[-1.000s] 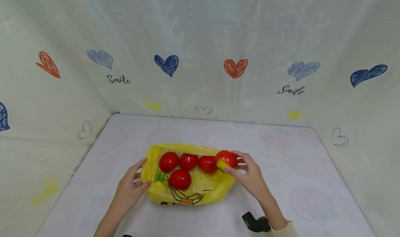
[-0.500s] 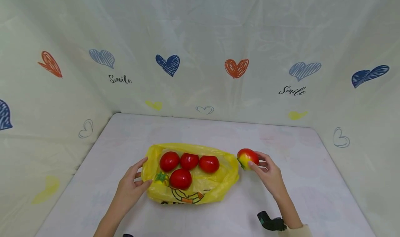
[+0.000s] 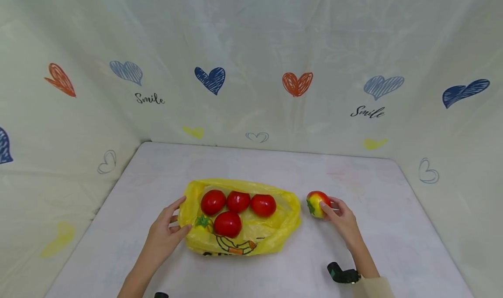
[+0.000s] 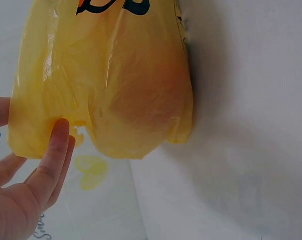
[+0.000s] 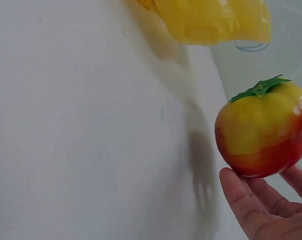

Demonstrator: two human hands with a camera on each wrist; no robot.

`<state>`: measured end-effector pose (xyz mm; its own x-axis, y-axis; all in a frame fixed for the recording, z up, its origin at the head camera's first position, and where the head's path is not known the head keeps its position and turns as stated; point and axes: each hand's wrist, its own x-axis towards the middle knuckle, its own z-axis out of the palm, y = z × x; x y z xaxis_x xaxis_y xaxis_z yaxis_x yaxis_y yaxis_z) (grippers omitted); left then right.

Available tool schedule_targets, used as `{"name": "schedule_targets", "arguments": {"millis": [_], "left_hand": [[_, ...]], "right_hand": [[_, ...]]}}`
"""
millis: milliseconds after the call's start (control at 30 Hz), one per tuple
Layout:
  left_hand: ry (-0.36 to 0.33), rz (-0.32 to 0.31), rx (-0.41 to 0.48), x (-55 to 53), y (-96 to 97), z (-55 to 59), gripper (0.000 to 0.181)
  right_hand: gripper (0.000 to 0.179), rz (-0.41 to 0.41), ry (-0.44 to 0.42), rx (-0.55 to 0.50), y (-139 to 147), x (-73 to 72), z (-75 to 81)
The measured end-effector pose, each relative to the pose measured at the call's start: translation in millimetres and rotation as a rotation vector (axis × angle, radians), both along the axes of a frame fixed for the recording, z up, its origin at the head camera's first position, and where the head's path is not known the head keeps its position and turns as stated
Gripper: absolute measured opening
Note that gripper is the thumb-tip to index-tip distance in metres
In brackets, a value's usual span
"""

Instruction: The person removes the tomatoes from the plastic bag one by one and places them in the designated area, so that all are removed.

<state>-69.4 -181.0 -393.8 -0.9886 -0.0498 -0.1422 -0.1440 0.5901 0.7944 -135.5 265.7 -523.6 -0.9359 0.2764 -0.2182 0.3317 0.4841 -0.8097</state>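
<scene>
My right hand [image 3: 342, 221] holds a glossy red-and-yellow tomato [image 3: 317, 203] with green leaves, right of the yellow plastic bag [image 3: 288, 228]. In the right wrist view, thumb and fingers grip the tomato [image 5: 263, 130] from below, its leafy top toward the bag [image 5: 215, 22]. The bag stands with its mouth spread wide. Inside lie several red tomatoes [image 3: 228, 224], one yellow with green leaves [image 3: 203, 223] at the left. My left hand [image 3: 167, 228] touches the bag's left end, thumb at the near side and fingers farther back. In the left wrist view, its fairly straight fingers [image 4: 51, 165] rest against the plastic.
A white table [image 3: 353, 180] extends under everything, its back edge meeting a pale curtain [image 3: 251, 40] printed with hearts and the word Smile. A black camera mount [image 3: 342, 275] sits at my right wrist, and another black piece [image 3: 161, 295] shows at the bottom.
My right hand has carried the tomato from over the bag's right end out to the right and slightly down, turning its leafy end leftward. The left hand has stayed at the bag.
</scene>
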Motion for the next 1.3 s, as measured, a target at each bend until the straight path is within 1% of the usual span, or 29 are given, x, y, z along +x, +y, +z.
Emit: {"name": "schedule_targets", "arguments": {"millis": [67,200,300,333,467,633,800,933,1033,1200,1300], "left_hand": [[0.000,0.000,-0.002,-0.1,0.1,0.2,0.067],[-0.005,0.002,-0.007,0.1,-0.2,0.0,0.067],[-0.010,0.002,-0.011,0.4,-0.6,-0.8,0.067],[-0.011,0.001,-0.011,0.4,-0.7,-1.1,0.066],[-0.009,0.001,-0.014,0.8,-0.7,-1.2,0.066],[0.009,-0.004,-0.005,0.9,0.1,0.4,0.066],[0.005,-0.002,-0.008,0.5,-0.1,0.4,0.066],[-0.004,-0.001,-0.007,0.5,-0.6,-0.3,0.067],[0.001,-0.005,-0.004,0.6,-0.9,-0.9,0.066],[0.033,-0.018,0.004,0.7,-1.6,-2.5,0.066],[0.038,-0.023,0.007,0.5,-2.0,-3.2,0.066]], "right_hand": [[0.080,-0.003,-0.032,-0.033,-5,2.7,10.7],[0.078,0.016,-0.086,-0.086,-13,7.6,33.7],[0.076,0.034,-0.121,-0.118,-14,8.8,44.4],[0.076,0.026,-0.130,-0.128,-13,8.5,46.1],[0.076,0.020,-0.143,-0.147,-9,6.1,47.1],[0.075,-0.037,-0.101,-0.196,-4,0.8,44.9],[0.067,-0.082,-0.063,-0.237,0,-3.8,42.5],[0.063,-0.074,-0.034,-0.244,3,-6.9,39.3],[0.061,-0.066,-0.035,-0.242,5,-8.6,37.5],[0.059,-0.069,-0.017,-0.245,6,-9.8,35.8],[0.058,-0.063,-0.013,-0.233,7,-8.9,35.9]]}}
